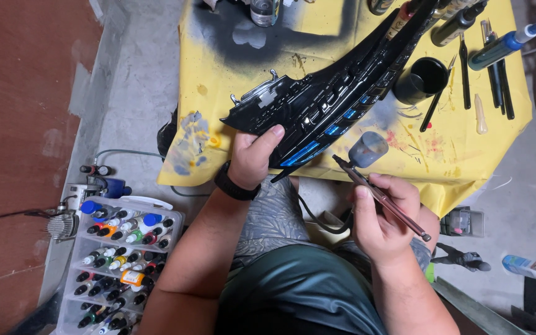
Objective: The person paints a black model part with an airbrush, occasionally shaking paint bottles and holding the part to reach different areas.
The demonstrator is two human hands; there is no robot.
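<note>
Left hand fingers clamping black grille, long axis up-right; right hand fingers pinching airbrush, tip just below-right of grille.

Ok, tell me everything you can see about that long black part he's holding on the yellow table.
The long black part is a glossy, curved, plastic-looking panel with ribbed slots, tapering as it runs diagonally from lower left to the upper right. Several slots near its lower edge are painted blue. A pale tab and small hooks stick up at its wide left end. It lies on the paint-stained yellow cover. The left hand grips its lower left edge, thumb on top; the airbrush in the right hand points at it.
</note>
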